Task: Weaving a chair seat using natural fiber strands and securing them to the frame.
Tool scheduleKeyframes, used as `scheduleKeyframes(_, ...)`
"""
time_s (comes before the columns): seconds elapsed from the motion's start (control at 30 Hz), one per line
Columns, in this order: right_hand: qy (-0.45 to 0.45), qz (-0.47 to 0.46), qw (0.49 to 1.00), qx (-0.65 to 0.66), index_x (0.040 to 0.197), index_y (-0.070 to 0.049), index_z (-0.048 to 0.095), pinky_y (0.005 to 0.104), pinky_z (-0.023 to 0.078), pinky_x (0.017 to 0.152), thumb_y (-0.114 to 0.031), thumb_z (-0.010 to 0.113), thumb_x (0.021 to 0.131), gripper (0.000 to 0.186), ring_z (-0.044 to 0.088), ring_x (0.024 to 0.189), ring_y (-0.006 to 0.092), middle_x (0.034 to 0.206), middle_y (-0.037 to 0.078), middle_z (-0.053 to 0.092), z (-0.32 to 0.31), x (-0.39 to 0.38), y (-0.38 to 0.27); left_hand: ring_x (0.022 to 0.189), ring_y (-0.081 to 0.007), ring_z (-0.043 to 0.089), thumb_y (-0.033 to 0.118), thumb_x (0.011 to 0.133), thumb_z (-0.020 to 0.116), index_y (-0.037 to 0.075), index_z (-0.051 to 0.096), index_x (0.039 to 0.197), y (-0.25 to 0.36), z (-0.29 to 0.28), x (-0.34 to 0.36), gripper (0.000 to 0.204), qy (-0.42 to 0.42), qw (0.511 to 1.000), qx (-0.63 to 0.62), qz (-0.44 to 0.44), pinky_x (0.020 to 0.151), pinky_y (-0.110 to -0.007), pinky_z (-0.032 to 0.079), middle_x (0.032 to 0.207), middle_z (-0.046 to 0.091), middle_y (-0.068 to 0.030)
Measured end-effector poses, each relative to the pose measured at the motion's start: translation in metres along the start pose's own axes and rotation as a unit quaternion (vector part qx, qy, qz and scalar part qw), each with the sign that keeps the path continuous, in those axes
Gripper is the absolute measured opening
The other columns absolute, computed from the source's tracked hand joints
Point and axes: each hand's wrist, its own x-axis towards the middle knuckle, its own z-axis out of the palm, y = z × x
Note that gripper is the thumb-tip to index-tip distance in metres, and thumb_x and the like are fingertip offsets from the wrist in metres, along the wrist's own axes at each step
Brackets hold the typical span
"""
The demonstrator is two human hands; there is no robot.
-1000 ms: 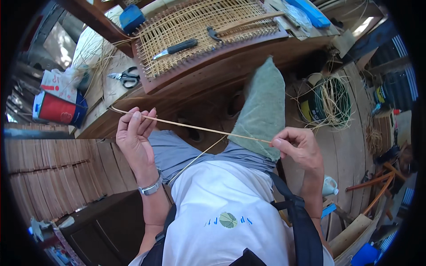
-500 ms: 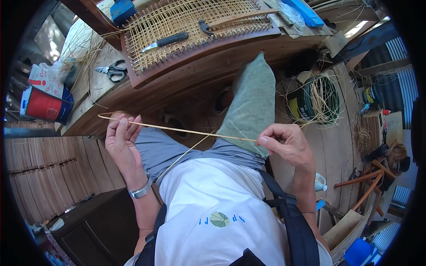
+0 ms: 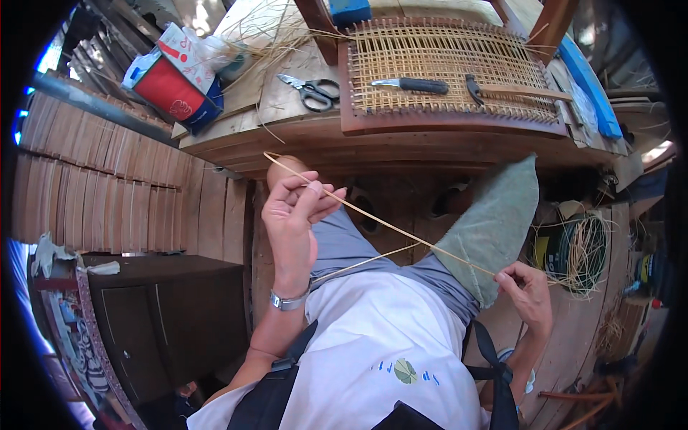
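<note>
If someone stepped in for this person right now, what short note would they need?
Left hand: raised, fingers pinching one end of a thin cane strand.
Right hand: low by the lap, pinching the same strand, which is drawn straight between both hands.
On the bench: woven cane panel with a knife and a wooden-handled tool lying on it; scissors beside it.
Done: panel looks largely woven.
Left: this strand is not yet in the panel.
</note>
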Motion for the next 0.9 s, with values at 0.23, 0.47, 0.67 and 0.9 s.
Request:
scheduleKeyframes(0.23,0.037,-0.166,0.984,0.047,0.106,0.001,0.072,0.0260,0.051,0.084,-0.009,0.061,0.097,0.018,0.065,0.096,0.0122,0.103,0.009,0.072,0.034,0.017,-0.022,0.077,-0.0169,0.071,0.007,0.098,0.061,-0.001,0.066,0.114,-0.002,0.022,-0.017,0.019,-0.126,0.987,0.014,-0.098,0.068,-0.024,0.056,0.087,0.066,-0.0056)
scheduleKeyframes(0.47,-0.033,-0.110,0.942,0.315,0.117,0.004,0.067,0.0251,0.056,0.074,-0.011,0.059,0.101,0.024,0.068,0.082,0.0140,0.097,0.011,0.073,0.112,0.036,-0.068,0.077,-0.0077,0.061,0.009,0.098,0.063,-0.004,0.071,0.104,-0.018,0.019,-0.030,0.017,-0.389,0.871,0.273,-0.122,0.069,-0.021,0.048,0.091,0.067,-0.0026)
scheduleKeyframes(0.67,0.143,-0.127,0.865,0.464,0.112,0.002,0.065,0.0248,0.058,0.063,-0.011,0.060,0.099,0.018,0.070,0.076,0.0152,0.096,0.015,0.072,0.084,0.045,-0.047,0.079,-0.0064,0.062,0.013,0.093,0.070,-0.002,0.072,0.094,0.020,-0.032,-0.004,0.015,-0.306,0.902,0.207,-0.222,0.074,-0.021,0.049,0.085,0.070,-0.0031)
scheduleKeyframes(0.9,0.154,-0.136,0.874,0.440,0.113,0.002,0.063,0.0239,0.058,0.060,-0.010,0.061,0.099,0.018,0.070,0.074,0.0153,0.096,0.017,0.073,0.087,0.042,-0.043,0.075,-0.0041,0.059,0.013,0.094,0.071,-0.003,0.072,0.094,0.038,-0.039,-0.002,0.016,-0.307,0.900,0.239,-0.196,0.070,-0.020,0.047,0.085,0.071,-0.0029)
